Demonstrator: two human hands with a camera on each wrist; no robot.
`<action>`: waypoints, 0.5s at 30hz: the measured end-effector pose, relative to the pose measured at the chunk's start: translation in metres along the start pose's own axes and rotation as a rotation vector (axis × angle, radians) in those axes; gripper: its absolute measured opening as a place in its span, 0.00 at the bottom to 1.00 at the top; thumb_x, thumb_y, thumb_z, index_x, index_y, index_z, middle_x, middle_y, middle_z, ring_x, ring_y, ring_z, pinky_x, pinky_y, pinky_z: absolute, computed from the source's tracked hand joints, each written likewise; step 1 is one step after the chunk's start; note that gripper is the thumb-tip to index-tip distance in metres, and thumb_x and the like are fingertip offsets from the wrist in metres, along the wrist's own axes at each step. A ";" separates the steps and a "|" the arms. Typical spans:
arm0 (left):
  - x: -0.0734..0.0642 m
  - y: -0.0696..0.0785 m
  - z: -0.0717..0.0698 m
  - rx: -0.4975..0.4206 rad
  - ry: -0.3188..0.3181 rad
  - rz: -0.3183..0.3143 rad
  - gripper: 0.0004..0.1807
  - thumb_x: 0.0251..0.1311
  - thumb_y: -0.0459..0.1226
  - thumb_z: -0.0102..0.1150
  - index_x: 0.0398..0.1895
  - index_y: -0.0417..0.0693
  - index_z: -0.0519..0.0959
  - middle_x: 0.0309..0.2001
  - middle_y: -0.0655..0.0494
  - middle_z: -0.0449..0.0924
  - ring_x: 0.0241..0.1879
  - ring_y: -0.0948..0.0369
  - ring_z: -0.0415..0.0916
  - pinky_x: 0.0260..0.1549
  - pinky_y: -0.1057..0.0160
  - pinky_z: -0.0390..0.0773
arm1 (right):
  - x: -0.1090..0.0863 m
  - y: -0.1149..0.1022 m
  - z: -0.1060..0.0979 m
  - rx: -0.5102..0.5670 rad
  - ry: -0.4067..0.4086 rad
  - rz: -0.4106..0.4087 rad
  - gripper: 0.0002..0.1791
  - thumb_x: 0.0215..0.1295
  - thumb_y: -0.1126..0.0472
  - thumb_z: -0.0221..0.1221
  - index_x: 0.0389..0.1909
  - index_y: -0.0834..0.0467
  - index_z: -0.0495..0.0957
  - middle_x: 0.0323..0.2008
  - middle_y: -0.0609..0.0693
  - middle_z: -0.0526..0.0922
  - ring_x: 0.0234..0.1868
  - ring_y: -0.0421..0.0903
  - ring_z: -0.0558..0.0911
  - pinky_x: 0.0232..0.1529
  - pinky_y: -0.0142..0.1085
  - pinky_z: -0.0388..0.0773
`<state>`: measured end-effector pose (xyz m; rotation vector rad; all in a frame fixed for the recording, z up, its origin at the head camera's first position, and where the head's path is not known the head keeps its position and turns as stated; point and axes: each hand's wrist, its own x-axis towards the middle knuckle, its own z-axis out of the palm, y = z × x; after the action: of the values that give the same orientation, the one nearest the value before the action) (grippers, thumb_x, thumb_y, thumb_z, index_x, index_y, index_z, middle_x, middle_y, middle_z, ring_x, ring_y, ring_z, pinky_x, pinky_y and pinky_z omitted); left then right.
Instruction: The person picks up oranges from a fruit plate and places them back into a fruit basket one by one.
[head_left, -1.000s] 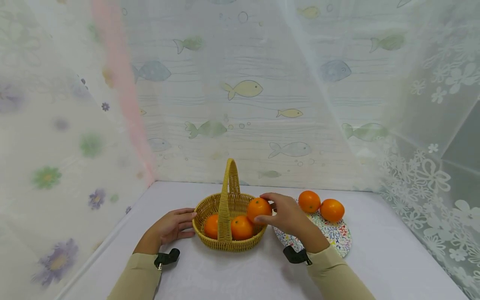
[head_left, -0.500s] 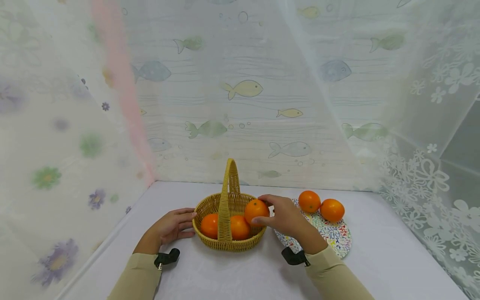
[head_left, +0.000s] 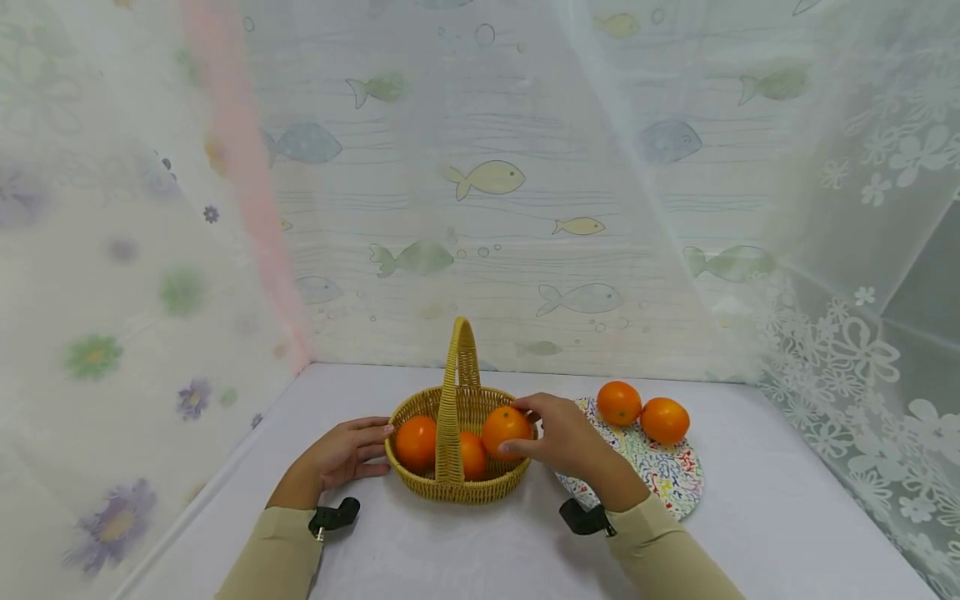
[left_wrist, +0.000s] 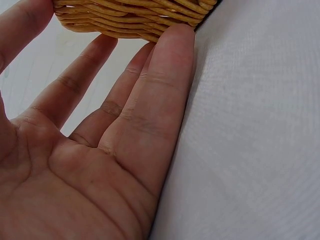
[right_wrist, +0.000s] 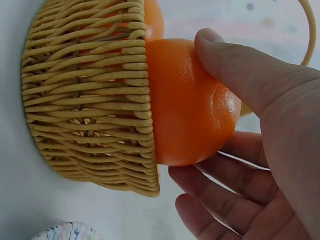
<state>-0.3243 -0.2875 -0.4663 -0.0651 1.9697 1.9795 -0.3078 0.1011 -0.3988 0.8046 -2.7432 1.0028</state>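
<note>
A woven basket (head_left: 480, 493) with a tall arched handle stands on the table, with two oranges inside, one orange (head_left: 415, 443) left of the handle and another orange (head_left: 472, 456) just right of it. Between thumb and fingers, my right hand (head_left: 566, 437) holds a third orange (right_wrist: 192, 105), partly below the basket's right rim. In the right wrist view, the thumb lies on its upper side and the fingers are beneath. My left hand (head_left: 341, 457) touches the basket's left side with extended fingertips; the left wrist view shows these fingers (left_wrist: 167, 85) against the weave.
Right of the basket lies a round plate (head_left: 675, 479) with a multicoloured pattern. Two more oranges sit at its back, one orange (head_left: 618, 403) beside another orange (head_left: 665, 421). A white cloth (head_left: 480, 554) covers the table, and printed curtains (head_left: 495, 250) hang behind it.
My right hand has moved left and down, lowering its orange deeper into the basket. The two oranges inside have shifted left. The left hand has stayed in place.
</note>
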 end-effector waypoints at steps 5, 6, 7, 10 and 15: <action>-0.001 0.001 -0.001 -0.001 -0.034 0.007 0.38 0.71 0.48 0.63 0.77 0.39 0.63 0.58 0.53 0.84 0.53 0.57 0.85 0.54 0.50 0.86 | 0.001 0.001 0.003 -0.006 -0.015 -0.020 0.33 0.56 0.43 0.76 0.59 0.54 0.82 0.46 0.41 0.84 0.44 0.43 0.80 0.48 0.39 0.81; -0.001 0.001 -0.002 -0.001 -0.041 0.009 0.38 0.72 0.47 0.63 0.77 0.39 0.62 0.58 0.54 0.84 0.53 0.58 0.85 0.54 0.51 0.86 | 0.001 0.001 0.004 -0.010 -0.018 -0.022 0.33 0.56 0.43 0.76 0.60 0.54 0.82 0.45 0.41 0.84 0.44 0.43 0.80 0.47 0.39 0.80; -0.002 0.001 -0.002 -0.003 -0.048 0.012 0.38 0.72 0.47 0.62 0.77 0.39 0.62 0.57 0.55 0.84 0.53 0.58 0.85 0.54 0.51 0.86 | 0.001 0.001 0.004 -0.011 -0.022 -0.022 0.33 0.56 0.43 0.76 0.60 0.54 0.82 0.45 0.41 0.84 0.44 0.43 0.80 0.47 0.39 0.80; -0.003 0.002 -0.002 -0.005 -0.062 0.021 0.39 0.72 0.47 0.62 0.78 0.38 0.61 0.57 0.56 0.84 0.53 0.59 0.85 0.54 0.51 0.86 | 0.000 0.001 0.005 -0.009 -0.027 -0.018 0.33 0.56 0.44 0.76 0.60 0.55 0.82 0.45 0.41 0.84 0.44 0.43 0.79 0.47 0.39 0.80; -0.003 0.001 -0.003 -0.006 -0.060 0.025 0.39 0.72 0.48 0.63 0.77 0.37 0.61 0.58 0.54 0.84 0.54 0.58 0.85 0.54 0.51 0.86 | 0.000 0.001 0.006 -0.012 -0.028 -0.008 0.34 0.57 0.44 0.76 0.61 0.55 0.82 0.46 0.41 0.84 0.43 0.42 0.79 0.48 0.40 0.81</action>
<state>-0.3225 -0.2906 -0.4644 0.0164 1.9362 1.9796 -0.3077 0.0979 -0.4036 0.8336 -2.7649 0.9801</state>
